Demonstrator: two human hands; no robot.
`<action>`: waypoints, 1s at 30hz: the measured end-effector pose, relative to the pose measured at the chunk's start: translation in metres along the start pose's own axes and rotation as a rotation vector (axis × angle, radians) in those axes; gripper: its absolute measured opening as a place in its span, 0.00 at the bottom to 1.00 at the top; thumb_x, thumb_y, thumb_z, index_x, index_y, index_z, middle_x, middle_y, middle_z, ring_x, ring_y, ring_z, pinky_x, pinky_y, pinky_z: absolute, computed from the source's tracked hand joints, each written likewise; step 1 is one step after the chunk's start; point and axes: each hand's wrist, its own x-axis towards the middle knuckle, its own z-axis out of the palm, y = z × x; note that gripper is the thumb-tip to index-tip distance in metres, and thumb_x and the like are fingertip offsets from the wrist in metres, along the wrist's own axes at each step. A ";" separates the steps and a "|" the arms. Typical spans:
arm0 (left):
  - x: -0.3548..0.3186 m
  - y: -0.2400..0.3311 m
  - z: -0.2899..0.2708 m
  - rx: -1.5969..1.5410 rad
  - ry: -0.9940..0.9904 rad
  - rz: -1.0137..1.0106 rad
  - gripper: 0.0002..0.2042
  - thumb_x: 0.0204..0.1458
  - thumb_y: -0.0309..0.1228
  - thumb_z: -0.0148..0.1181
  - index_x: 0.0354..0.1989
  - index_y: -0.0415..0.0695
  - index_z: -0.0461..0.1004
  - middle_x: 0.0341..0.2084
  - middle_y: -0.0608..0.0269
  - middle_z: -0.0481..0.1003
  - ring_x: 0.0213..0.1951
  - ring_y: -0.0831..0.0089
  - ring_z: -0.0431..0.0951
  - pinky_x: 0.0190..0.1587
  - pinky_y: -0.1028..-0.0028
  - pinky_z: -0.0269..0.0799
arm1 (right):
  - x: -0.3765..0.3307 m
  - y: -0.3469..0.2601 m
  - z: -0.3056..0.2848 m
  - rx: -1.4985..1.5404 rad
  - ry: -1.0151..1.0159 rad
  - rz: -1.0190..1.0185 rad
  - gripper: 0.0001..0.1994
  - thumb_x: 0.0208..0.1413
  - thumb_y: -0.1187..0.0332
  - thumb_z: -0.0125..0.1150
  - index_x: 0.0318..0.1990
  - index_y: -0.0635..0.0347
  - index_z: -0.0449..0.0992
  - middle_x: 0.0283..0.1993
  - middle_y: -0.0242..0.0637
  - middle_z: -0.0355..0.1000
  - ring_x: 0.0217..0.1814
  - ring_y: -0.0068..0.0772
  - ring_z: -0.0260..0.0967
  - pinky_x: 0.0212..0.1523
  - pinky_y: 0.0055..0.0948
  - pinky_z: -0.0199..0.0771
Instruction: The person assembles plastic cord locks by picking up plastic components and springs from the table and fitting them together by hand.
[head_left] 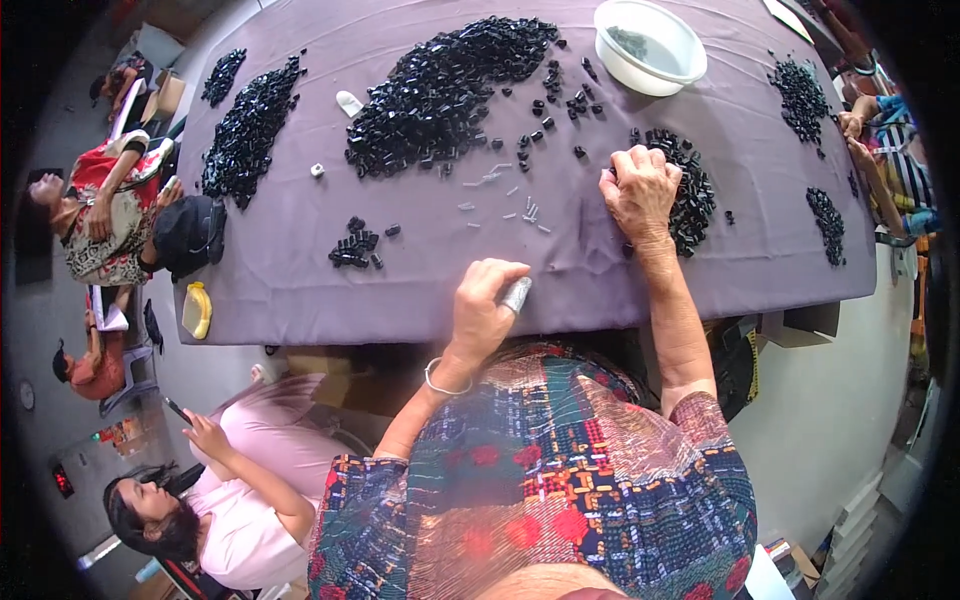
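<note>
"What shapes lie right of centre?"
"A loose heap of small, glossy black cylindrical pieces (pixel 692 212), on the counter's (pixel 290 285) creased mauve cloth."
"And the hands?"
"The right hand (pixel 642 195) curls its fingers together over the heap's left side; any grip cannot be told. The left hand (pixel 480 308), folded, with a silvery digit wrap (pixel 516 295), sits below slim translucent tubes (pixel 531 213) at centre; its grip cannot be told either."

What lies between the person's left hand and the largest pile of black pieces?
In the head view, a loose scatter of small clear pieces lies on the purple cloth between the left hand and the largest black pile.
</note>
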 end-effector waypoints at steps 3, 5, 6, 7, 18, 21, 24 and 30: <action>-0.002 -0.001 0.000 0.005 0.016 0.027 0.11 0.44 0.17 0.63 0.37 0.40 0.76 0.31 0.60 0.74 0.35 0.71 0.76 0.37 0.75 0.76 | -0.004 -0.002 -0.006 0.166 0.057 -0.076 0.08 0.43 0.68 0.63 0.29 0.55 0.70 0.28 0.34 0.67 0.34 0.37 0.65 0.37 0.37 0.61; -0.003 -0.003 0.001 -0.030 0.024 -0.006 0.10 0.44 0.18 0.63 0.37 0.40 0.76 0.31 0.60 0.74 0.36 0.71 0.76 0.38 0.75 0.75 | -0.011 -0.011 -0.017 0.498 0.049 -0.043 0.08 0.43 0.74 0.62 0.29 0.59 0.69 0.27 0.37 0.66 0.30 0.39 0.65 0.34 0.36 0.65; -0.004 -0.002 -0.001 -0.063 0.024 -0.036 0.10 0.45 0.18 0.62 0.37 0.40 0.76 0.32 0.60 0.75 0.36 0.72 0.76 0.39 0.76 0.74 | -0.013 -0.022 -0.030 0.605 0.053 -0.067 0.08 0.43 0.78 0.61 0.30 0.62 0.68 0.26 0.39 0.65 0.28 0.40 0.65 0.31 0.35 0.67; -0.003 0.000 -0.003 -0.057 0.033 -0.049 0.10 0.45 0.18 0.62 0.37 0.40 0.76 0.32 0.60 0.75 0.36 0.72 0.76 0.39 0.76 0.74 | -0.019 -0.030 -0.037 0.654 0.037 -0.110 0.08 0.43 0.79 0.61 0.32 0.64 0.69 0.27 0.39 0.67 0.29 0.36 0.67 0.31 0.31 0.68; -0.006 0.011 -0.017 -0.775 -0.075 -0.556 0.08 0.53 0.30 0.62 0.39 0.40 0.75 0.30 0.68 0.76 0.34 0.84 0.73 0.34 0.82 0.71 | -0.065 -0.078 -0.052 1.387 -0.483 0.147 0.07 0.49 0.81 0.60 0.36 0.66 0.72 0.32 0.32 0.70 0.34 0.21 0.69 0.37 0.20 0.69; -0.004 0.014 -0.016 -0.976 -0.044 -0.671 0.08 0.55 0.29 0.59 0.40 0.40 0.75 0.32 0.65 0.77 0.34 0.80 0.75 0.36 0.79 0.73 | -0.075 -0.084 -0.048 1.619 -0.493 0.421 0.05 0.54 0.80 0.59 0.38 0.67 0.73 0.36 0.29 0.72 0.39 0.18 0.69 0.43 0.18 0.69; -0.009 0.002 -0.008 -1.321 -0.045 -0.705 0.09 0.56 0.28 0.56 0.42 0.38 0.74 0.37 0.62 0.76 0.37 0.75 0.76 0.42 0.74 0.75 | -0.074 -0.097 -0.056 1.110 -0.117 0.057 0.10 0.45 0.83 0.62 0.37 0.64 0.73 0.36 0.36 0.72 0.38 0.28 0.70 0.41 0.25 0.70; -0.013 -0.004 -0.002 -1.507 -0.051 -0.755 0.11 0.57 0.26 0.53 0.46 0.37 0.71 0.42 0.59 0.74 0.44 0.70 0.75 0.50 0.69 0.74 | -0.080 -0.107 -0.048 0.835 0.179 -0.231 0.12 0.39 0.82 0.62 0.35 0.64 0.74 0.38 0.40 0.72 0.40 0.45 0.68 0.40 0.37 0.71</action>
